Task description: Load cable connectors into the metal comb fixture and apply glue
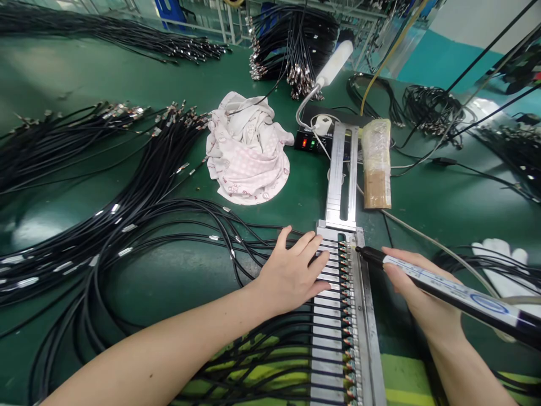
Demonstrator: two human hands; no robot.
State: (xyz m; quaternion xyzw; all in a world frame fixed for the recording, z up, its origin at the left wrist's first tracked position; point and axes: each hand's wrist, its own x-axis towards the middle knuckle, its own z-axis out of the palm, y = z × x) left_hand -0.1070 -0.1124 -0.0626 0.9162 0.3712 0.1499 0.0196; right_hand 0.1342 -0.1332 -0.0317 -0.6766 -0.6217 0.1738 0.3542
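Observation:
My left hand (291,273) lies with fingers spread over black cables (270,344) and the left edge of a metal fixture (327,349). The cables sit side by side in the fixture's slots, their exposed coloured wires and small metal ends (350,332) lined up along its right part. Between the thumb and fingers of my right hand (426,299) is a black-and-white marker (448,290). Its dark tip is at the fixture's upper right, close to the topmost cable ends; whether it touches cannot be made out. A slotted metal bar (338,180) extends from the fixture's far end.
Cable bundles (139,169) cover the left side, with another stack (296,45) at the back. A crumpled pinkish cloth (249,149) lies mid-table. Behind the bar stand a black box with lit switches (310,142) and a tape-wrapped block (377,163). White gloves (501,259) lie right.

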